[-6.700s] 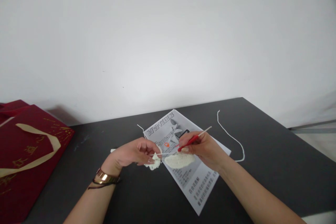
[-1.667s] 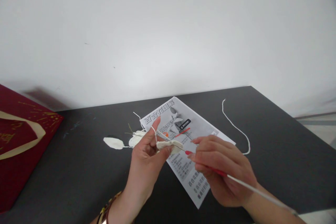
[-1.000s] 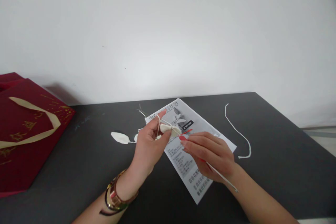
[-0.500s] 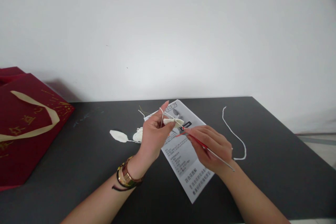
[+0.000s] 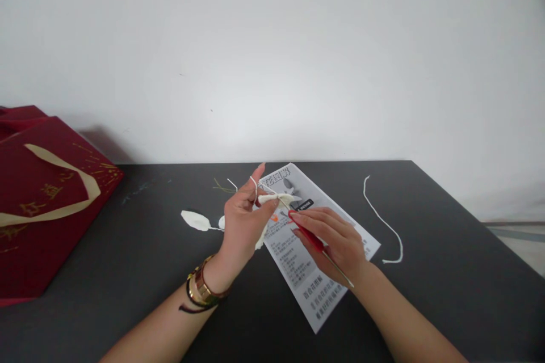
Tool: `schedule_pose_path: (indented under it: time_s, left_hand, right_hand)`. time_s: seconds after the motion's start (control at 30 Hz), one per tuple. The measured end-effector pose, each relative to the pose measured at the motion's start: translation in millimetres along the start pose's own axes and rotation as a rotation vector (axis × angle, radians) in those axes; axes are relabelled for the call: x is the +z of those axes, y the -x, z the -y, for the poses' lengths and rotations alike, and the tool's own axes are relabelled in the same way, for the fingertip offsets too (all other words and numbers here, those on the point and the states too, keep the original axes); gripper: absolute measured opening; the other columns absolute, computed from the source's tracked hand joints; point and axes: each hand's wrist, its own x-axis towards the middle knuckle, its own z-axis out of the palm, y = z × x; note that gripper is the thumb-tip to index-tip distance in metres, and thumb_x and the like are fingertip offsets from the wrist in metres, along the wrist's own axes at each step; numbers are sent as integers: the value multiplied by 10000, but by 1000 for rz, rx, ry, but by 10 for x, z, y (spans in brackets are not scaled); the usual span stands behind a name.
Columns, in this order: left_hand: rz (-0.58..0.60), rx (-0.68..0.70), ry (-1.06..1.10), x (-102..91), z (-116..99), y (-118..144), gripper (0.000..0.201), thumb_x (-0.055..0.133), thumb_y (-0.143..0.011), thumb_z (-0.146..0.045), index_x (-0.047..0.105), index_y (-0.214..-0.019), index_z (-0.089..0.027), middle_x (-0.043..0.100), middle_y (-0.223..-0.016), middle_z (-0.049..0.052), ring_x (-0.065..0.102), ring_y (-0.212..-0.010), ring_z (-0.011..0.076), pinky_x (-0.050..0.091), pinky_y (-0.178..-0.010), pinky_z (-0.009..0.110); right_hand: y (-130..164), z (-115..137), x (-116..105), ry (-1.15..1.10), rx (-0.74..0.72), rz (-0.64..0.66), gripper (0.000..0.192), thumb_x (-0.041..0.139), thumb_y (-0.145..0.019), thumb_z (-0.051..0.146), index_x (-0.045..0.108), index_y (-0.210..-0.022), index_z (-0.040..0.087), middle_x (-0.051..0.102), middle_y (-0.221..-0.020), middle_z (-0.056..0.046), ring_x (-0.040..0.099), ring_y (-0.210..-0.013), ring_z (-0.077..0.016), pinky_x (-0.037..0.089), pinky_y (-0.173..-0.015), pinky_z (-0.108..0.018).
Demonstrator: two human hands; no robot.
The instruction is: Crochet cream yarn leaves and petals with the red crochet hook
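Between the thumb and fingers of my left hand (image 5: 243, 218) is pinched a small white crochet piece (image 5: 286, 198). White yarn (image 5: 254, 188) loops over its raised index finger. My right hand (image 5: 334, 238) is closed around a crochet hook (image 5: 313, 236) with a red grip and a metal shaft. The hook's tip meets the crochet piece at the left fingertips; the exact stitch is too small to make out. Left of my left hand, a white leaf-shaped crochet piece (image 5: 196, 220) lies on the table, joined by yarn to a white bundle mostly hidden behind the hand.
A printed sheet (image 5: 298, 289) lies under my hands on the dark table (image 5: 140, 249). A loose white cord (image 5: 385, 221) curves at the right. At the left lies a dark red gift bag (image 5: 42, 238) with a cream ribbon handle. A pale wall (image 5: 272, 57) rises behind.
My right hand has shifted slightly left, and the hook now slants more steeply. The crochet piece has turned a little in my left fingers. The whole view has shifted slightly.
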Motion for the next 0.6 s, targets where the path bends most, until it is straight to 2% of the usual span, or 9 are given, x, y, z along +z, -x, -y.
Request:
schedule_pose_path:
  time_s: [0.17, 0.5, 0.6]
  left_hand:
    - [19, -30, 44, -5, -18, -25, 715, 752, -673, -129, 546, -1348, -244, 664, -692, -54, 570, -593, 83, 470, -597, 212]
    - [19, -29, 44, 15, -18, 33, 697, 765, -689, -122, 553, -1338, -263, 662, -714, -65, 576, -634, 78, 468, -635, 202]
    - [34, -36, 39, 30, -26, 36, 686, 763, -696, -127, 559, -1330, -291, 645, -719, -62, 571, -638, 86, 456, -595, 195]
  right_hand:
    - [42, -27, 45, 30, 8, 60, 445, 654, -820, 70, 590, -1246, 184, 714, -1108, -112, 655, -952, -215, 583, -790, -358]
    - [27, -9, 33, 46, -13, -23, 424, 608, -835, 38, 617, -1228, 197, 720, -1059, -107, 665, -942, -213, 590, -770, -357]
    - [36, -17, 23, 45, -20, -40, 437, 621, -824, 26, 619, -1229, 190, 720, -1059, -111, 660, -950, -216, 588, -775, -363]
